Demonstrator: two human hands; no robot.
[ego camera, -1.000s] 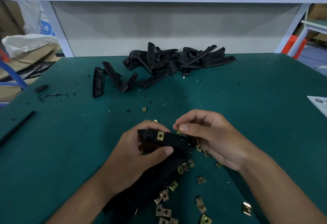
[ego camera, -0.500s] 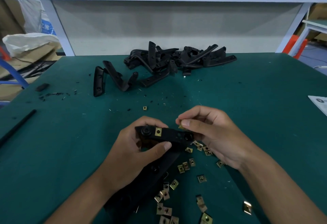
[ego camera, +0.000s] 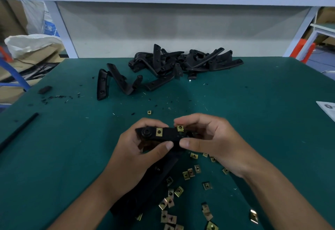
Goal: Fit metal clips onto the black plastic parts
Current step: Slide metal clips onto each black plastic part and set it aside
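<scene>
My left hand (ego camera: 141,150) grips a long black plastic part (ego camera: 168,135) near its upper end, thumb below and fingers behind. One brass metal clip (ego camera: 159,132) sits on the part beside a round boss. My right hand (ego camera: 208,139) pinches a second metal clip (ego camera: 180,128) against the part's top edge, its thumb pressing the part's lower edge. The rest of the part runs down toward me under my left wrist. Several loose clips (ego camera: 188,175) lie scattered on the green table (ego camera: 272,111) below my hands.
A heap of black plastic parts (ego camera: 181,62) lies at the table's far middle, with two more parts (ego camera: 116,81) to its left. A single clip (ego camera: 149,112) lies beyond my hands. A black rod (ego camera: 20,131) lies at the left edge, a paper (ego camera: 328,108) at the right.
My right hand has brought the second clip down from above the part onto its top edge, and its thumb now presses the part from below. My left hand holds steady.
</scene>
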